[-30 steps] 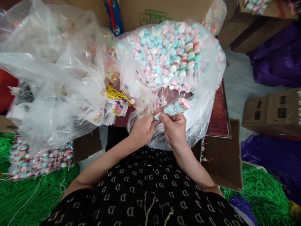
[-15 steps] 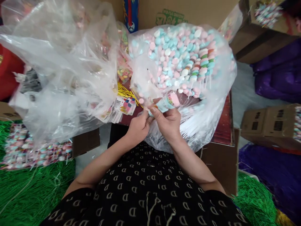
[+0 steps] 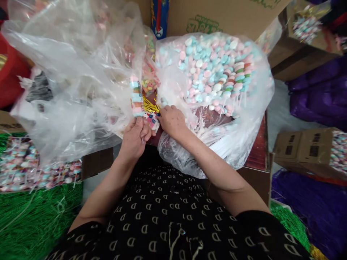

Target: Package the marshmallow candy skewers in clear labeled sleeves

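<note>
My left hand (image 3: 137, 131) is closed around the lower end of a wrapped marshmallow skewer (image 3: 137, 96), which stands upright in pink, blue and brown layers. A white stick end shows below the fingers. Just to the right, my right hand (image 3: 172, 121) reaches down with bent fingers to the near end of a bundle of yellow twist ties (image 3: 150, 104), pinching at them; its fingertips are partly hidden. Small printed cards (image 3: 153, 121) lie between the two hands. Beyond my right hand, a big clear bag (image 3: 173, 72) holds loose pink, blue and white marshmallows (image 3: 203, 59) and several finished skewers (image 3: 237, 77).
A large crumpled plastic bag (image 3: 81, 72) covers the left side. Behind stands a cardboard box (image 3: 233, 18). White sticks (image 3: 230, 144) lie in the bag at right. Packed skewers (image 3: 40, 166) and green tinsel (image 3: 40, 213) are at lower left, cartons (image 3: 303, 148) at right.
The wrapped skewer has gone from between both hands to my left hand alone, moving left and turning upright. My right hand has let go of it and moved left to the yellow ties.
</note>
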